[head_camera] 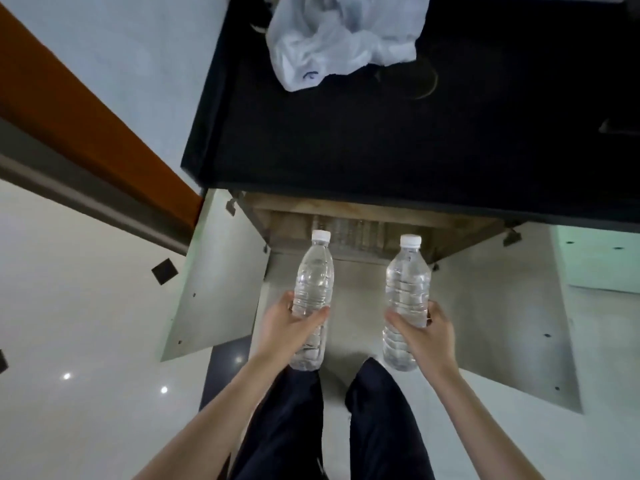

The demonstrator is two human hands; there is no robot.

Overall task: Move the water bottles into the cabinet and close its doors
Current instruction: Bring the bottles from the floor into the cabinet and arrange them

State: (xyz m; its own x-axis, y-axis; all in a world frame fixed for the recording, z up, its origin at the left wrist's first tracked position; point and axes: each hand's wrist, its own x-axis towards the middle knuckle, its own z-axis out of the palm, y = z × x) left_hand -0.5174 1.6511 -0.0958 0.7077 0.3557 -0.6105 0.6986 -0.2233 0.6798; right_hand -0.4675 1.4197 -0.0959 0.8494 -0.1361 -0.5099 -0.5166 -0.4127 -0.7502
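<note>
Now mid-transfer, our left grip (287, 323) curls round the left bottle (313, 282) and our right grip (429, 332) round the right bottle (407, 289), both held up in front of the open cabinet (287, 211) below the table (346, 133), so next we should reach in, shelve both, then swing the doors (214, 278) shut.

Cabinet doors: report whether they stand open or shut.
Open. The left door and right door both swing outward, exposing the cabinet interior.

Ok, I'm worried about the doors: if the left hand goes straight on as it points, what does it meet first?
Likely nothing near: the left hand and its bottle aim into the open cabinet; depth there is unclear.
</note>
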